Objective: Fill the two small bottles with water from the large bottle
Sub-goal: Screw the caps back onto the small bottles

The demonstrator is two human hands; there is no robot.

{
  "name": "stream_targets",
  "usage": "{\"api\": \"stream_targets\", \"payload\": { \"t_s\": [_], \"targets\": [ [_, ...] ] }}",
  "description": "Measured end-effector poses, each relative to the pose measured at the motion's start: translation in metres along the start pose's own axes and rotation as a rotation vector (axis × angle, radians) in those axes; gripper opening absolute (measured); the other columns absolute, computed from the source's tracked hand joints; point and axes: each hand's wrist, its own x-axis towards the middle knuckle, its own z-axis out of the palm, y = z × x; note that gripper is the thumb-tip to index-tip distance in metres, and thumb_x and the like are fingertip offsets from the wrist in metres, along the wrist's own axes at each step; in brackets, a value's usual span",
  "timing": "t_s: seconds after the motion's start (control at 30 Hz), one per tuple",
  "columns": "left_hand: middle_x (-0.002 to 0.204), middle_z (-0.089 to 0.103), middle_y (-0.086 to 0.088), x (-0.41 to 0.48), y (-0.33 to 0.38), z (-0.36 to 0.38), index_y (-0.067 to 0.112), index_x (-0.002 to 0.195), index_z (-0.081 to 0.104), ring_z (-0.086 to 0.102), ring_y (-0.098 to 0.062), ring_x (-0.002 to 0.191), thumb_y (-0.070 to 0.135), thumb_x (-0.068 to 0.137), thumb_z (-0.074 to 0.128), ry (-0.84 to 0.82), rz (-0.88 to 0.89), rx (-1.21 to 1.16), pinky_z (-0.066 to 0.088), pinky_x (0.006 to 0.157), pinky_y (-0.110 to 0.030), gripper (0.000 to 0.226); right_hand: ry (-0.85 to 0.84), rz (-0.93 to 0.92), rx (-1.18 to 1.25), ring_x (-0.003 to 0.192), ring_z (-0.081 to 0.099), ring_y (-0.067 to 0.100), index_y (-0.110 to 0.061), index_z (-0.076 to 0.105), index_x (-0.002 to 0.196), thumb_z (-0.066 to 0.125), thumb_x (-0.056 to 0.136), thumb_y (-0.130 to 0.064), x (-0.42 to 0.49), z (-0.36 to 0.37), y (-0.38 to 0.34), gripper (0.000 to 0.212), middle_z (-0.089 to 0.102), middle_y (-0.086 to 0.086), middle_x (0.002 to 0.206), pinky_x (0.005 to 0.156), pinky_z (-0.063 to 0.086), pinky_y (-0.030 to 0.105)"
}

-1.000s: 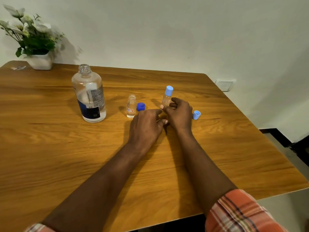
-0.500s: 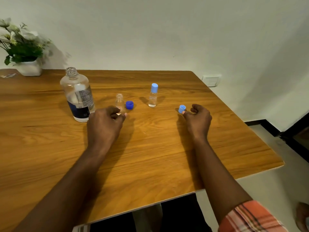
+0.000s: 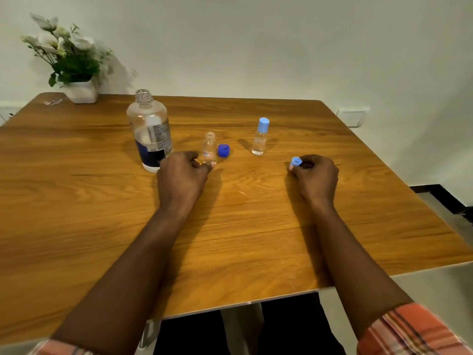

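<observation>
Wooden table [image 3: 76, 201] holds the open large bottle [image 3: 151, 131]; just right of it the left hand [image 3: 183, 175] curls against the uncapped small bottle [image 3: 210, 147], grip unclear. The right hand [image 3: 316, 175] pinches a light blue cap [image 3: 295, 162], with the capped small bottle [image 3: 259, 139] standing apart beyond it

You have one view only, worn on your head: a wide-angle lens looking forward and down across the wooden table [image 3: 76, 201] toward the white wall [image 3: 256, 47]. It sits close, so your forearms [image 3: 345, 239] enter from the bottom edge, and your left hand [image 3: 181, 175] and right hand [image 3: 316, 175] lie near mid-frame. The table's far edge and right corner both show.
</observation>
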Motion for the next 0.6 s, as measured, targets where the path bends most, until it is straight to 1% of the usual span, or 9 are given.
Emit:
{"api": "stream_targets", "payload": {
  "t_s": [0.07, 0.13, 0.2, 0.3, 0.47, 0.53, 0.6],
  "targets": [
    [0.102, 0.073, -0.009, 0.003, 0.0, 0.001, 0.007, 0.118, 0.067, 0.068, -0.022, 0.094, 0.039, 0.079, 0.075, -0.001, -0.01, 0.001, 0.054, 0.078, -0.035, 0.052, -0.027, -0.015, 0.017, 0.08, 0.066, 0.012, -0.014, 0.075, 0.096, 0.078, 0.077, -0.022, -0.011, 0.005, -0.006, 0.021, 0.074, 0.0, 0.089, 0.073, 0.052, 0.03],
    [0.1, 0.073, -0.01, 0.006, 0.001, 0.004, 0.006, 0.113, 0.069, 0.067, -0.026, 0.094, 0.039, 0.078, 0.075, -0.018, -0.019, 0.008, 0.054, 0.078, -0.04, 0.048, -0.06, -0.034, 0.034, 0.078, 0.065, 0.011, -0.016, 0.075, 0.093, 0.079, 0.076, -0.023, -0.021, 0.012, -0.014, 0.019, 0.071, -0.005, 0.084, 0.072, 0.053, 0.03],
    [0.093, 0.073, -0.011, 0.008, 0.004, 0.007, 0.005, 0.104, 0.071, 0.066, -0.028, 0.088, 0.038, 0.078, 0.075, -0.032, -0.018, 0.028, 0.054, 0.074, -0.042, 0.042, -0.096, -0.066, 0.041, 0.077, 0.066, 0.01, -0.018, 0.075, 0.09, 0.079, 0.074, -0.023, -0.029, 0.021, -0.022, 0.017, 0.072, -0.006, 0.082, 0.07, 0.053, 0.031],
    [0.084, 0.071, -0.01, 0.012, 0.005, 0.011, 0.005, 0.094, 0.072, 0.065, -0.026, 0.079, 0.038, 0.077, 0.077, -0.051, -0.036, 0.025, 0.054, 0.069, -0.042, 0.038, -0.145, -0.097, 0.05, 0.075, 0.065, 0.01, -0.019, 0.074, 0.088, 0.079, 0.073, -0.023, -0.038, 0.036, -0.035, 0.015, 0.073, -0.005, 0.082, 0.069, 0.052, 0.03],
    [0.088, 0.073, -0.005, 0.019, 0.006, 0.017, 0.013, 0.097, 0.073, 0.066, -0.019, 0.078, 0.039, 0.076, 0.077, -0.097, -0.07, 0.022, 0.055, 0.07, -0.041, 0.034, -0.201, -0.131, 0.075, 0.076, 0.067, 0.01, -0.02, 0.073, 0.089, 0.078, 0.074, -0.026, -0.04, 0.049, -0.046, 0.017, 0.074, -0.005, 0.083, 0.071, 0.053, 0.031],
    [0.093, 0.074, -0.003, 0.021, 0.005, 0.019, 0.016, 0.102, 0.073, 0.067, -0.019, 0.084, 0.039, 0.077, 0.077, -0.102, -0.069, 0.027, 0.056, 0.072, -0.04, 0.033, -0.206, -0.15, 0.096, 0.078, 0.066, 0.006, -0.019, 0.072, 0.093, 0.077, 0.076, -0.026, -0.039, 0.048, -0.046, 0.018, 0.073, -0.006, 0.086, 0.071, 0.052, 0.027],
    [0.098, 0.074, -0.001, 0.022, 0.004, 0.021, 0.02, 0.105, 0.072, 0.067, -0.019, 0.089, 0.04, 0.079, 0.075, -0.098, -0.072, 0.055, 0.056, 0.073, -0.039, 0.033, -0.217, -0.157, 0.148, 0.078, 0.064, -0.001, -0.018, 0.07, 0.098, 0.075, 0.079, -0.021, -0.037, 0.045, -0.046, 0.02, 0.072, -0.008, 0.091, 0.071, 0.05, 0.017]
  ]
}}
